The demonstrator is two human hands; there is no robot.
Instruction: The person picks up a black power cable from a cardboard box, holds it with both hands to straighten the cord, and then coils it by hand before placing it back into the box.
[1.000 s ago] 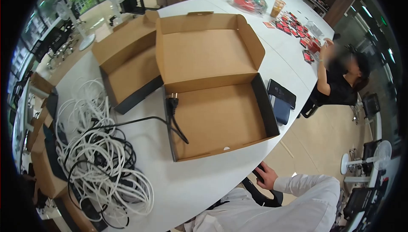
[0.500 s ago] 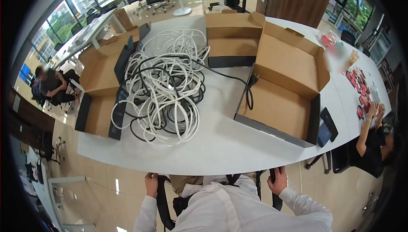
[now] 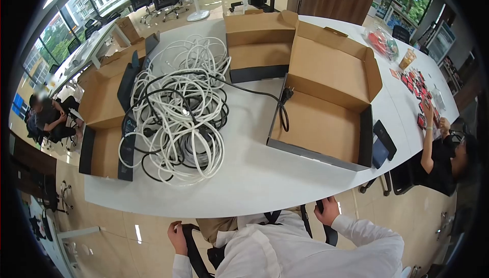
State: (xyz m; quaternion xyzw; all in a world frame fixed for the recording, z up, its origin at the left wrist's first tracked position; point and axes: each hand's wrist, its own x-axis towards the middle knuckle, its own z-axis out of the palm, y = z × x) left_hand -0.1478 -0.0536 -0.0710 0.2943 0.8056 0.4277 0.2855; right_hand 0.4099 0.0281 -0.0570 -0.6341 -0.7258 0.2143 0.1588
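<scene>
My left hand (image 3: 177, 238) is at the outer side of the chair's left armrest (image 3: 192, 242), its fingers curled against it and partly hidden. My right hand (image 3: 330, 212) is closed around the front of the right armrest (image 3: 319, 206). Both hands are below the table's front edge. On the white table (image 3: 244, 176) in front of me lies a tangled heap of white cables (image 3: 188, 104) with black cables running through it. A black power cord (image 3: 285, 110) stretches from the heap, its plug end hanging into an open cardboard box (image 3: 326, 125) on the right.
Another open box (image 3: 109, 145) stands left of the cables, and a third (image 3: 260, 56) behind. A dark flat device (image 3: 382, 148) lies at the right edge. A co-worker (image 3: 438, 158) handles red items (image 3: 415, 84) at the table's right end. Another person (image 3: 51, 115) sits far left.
The view has turned slightly, so the table and its contents sit farther left. My left hand appears shifted outward along the armrest; my right hand stays on its armrest. The co-worker's hands have moved.
</scene>
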